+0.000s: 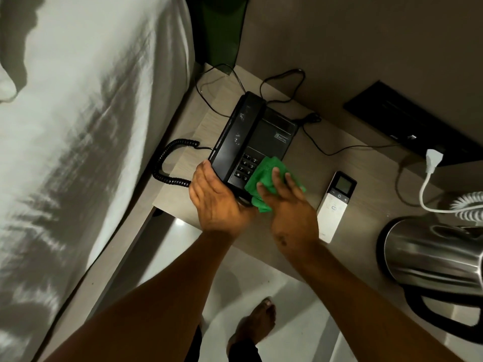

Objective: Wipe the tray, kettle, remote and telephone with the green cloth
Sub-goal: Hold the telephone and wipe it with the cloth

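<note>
A black corded telephone [257, 138] sits on the wooden bedside shelf [285, 253], handset in its cradle. My left hand [215, 198] grips the phone's near left corner. My right hand [287, 205] presses the crumpled green cloth [264, 176] flat onto the keypad's lower right part, fingers spread on top of it. A white remote [335, 206] with a small screen lies just right of my right hand. The steel kettle [433, 253] with a black handle stands at the right edge. No tray is in view.
A bed with white sheets [78, 152] runs along the left. Thin black cables [285, 84] and the coiled handset cord [167, 165] lie around the phone. A white plug and cord [431, 163] hang near a black wall panel [407, 118]. A bare foot [254, 327] stands on the floor below.
</note>
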A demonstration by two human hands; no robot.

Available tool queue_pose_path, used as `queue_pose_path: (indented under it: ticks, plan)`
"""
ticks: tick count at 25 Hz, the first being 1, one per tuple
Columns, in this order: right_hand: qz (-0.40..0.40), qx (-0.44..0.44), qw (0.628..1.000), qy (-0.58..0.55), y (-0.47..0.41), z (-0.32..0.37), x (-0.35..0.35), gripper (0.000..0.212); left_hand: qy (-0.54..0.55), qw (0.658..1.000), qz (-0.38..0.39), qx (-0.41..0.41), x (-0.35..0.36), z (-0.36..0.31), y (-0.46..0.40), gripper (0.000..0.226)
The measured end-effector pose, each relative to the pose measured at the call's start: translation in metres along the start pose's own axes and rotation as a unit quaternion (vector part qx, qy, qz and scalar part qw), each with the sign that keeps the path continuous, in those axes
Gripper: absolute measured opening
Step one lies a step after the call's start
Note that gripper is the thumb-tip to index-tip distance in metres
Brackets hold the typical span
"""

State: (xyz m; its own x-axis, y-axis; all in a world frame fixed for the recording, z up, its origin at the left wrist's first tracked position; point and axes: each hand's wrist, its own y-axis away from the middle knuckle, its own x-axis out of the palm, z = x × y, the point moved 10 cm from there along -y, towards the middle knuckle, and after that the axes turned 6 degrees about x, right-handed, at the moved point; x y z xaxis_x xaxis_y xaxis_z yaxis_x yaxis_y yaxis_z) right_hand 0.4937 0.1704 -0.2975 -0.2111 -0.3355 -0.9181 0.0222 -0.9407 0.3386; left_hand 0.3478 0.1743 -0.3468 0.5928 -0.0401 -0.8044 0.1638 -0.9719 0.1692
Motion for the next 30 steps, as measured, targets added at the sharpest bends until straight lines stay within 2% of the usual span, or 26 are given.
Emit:
queue_pose_path:
  ticks: [3, 5, 6, 8, 10, 12, 15, 18, 21, 24, 25, 27, 30]
  plan:
    - [-0.023, 0.039, 0.994, -0.095, -0.013, -0.011, -0.016, 0.048, 0.002, 1.0, 0.001, -0.004, -0.002, 0.002, 0.0, 0.145]
    - [-0.072, 0.067, 0.976, -0.197, -0.028, -0.019, -0.039, 0.046, 0.017, 1.0, 0.003, -0.006, -0.007, 0.004, 0.001, 0.143]
    - [-0.103, 0.073, 0.965, -0.23, -0.034, -0.024, -0.052, 0.047, 0.034, 0.999, -0.002, -0.003, -0.01, 0.004, 0.002, 0.137]
    - [-0.154, 0.071, 0.954, -0.248, -0.045, -0.025, -0.076, 0.052, 0.089, 0.996, -0.024, -0.005, -0.021, 0.006, 0.0, 0.11]
    - [-0.162, 0.043, 0.963, -0.211, -0.065, -0.01, -0.09, 0.056, 0.138, 0.99, -0.041, -0.014, -0.029, 0.012, -0.007, 0.077]
    - [-0.15, -0.023, 0.973, -0.174, -0.092, 0.019, -0.095, 0.049, 0.167, 0.985, -0.032, -0.018, -0.033, 0.018, -0.014, 0.062]
    - [-0.16, -0.037, 0.968, -0.188, -0.129, 0.049, -0.107, 0.03, 0.189, 0.982, -0.007, -0.021, -0.033, 0.025, -0.012, 0.063]
    - [-0.137, -0.097, 0.985, -0.038, -0.133, 0.079, -0.093, 0.045, 0.214, 0.976, 0.001, -0.027, -0.03, 0.027, -0.008, 0.062]
    - [-0.083, -0.106, 0.99, 0.038, -0.096, 0.085, -0.057, 0.064, 0.216, 0.976, -0.022, -0.038, -0.031, 0.029, -0.009, 0.058]
    - [-0.034, -0.213, 0.971, 0.107, -0.039, 0.096, -0.016, 0.057, 0.219, 0.975, -0.028, -0.027, -0.032, 0.029, -0.009, 0.056]
    - [-0.034, -0.222, 0.967, 0.119, -0.035, 0.091, -0.016, 0.056, 0.218, 0.975, -0.029, -0.027, -0.032, 0.029, -0.008, 0.056]
    - [-0.07, -0.198, 0.972, 0.106, -0.062, 0.079, -0.038, 0.062, 0.207, 0.977, -0.033, -0.033, -0.034, 0.028, -0.007, 0.057]
    - [-0.083, -0.09, 0.99, 0.073, -0.136, 0.056, -0.073, 0.07, 0.223, 0.974, -0.022, -0.041, -0.033, 0.029, -0.006, 0.061]
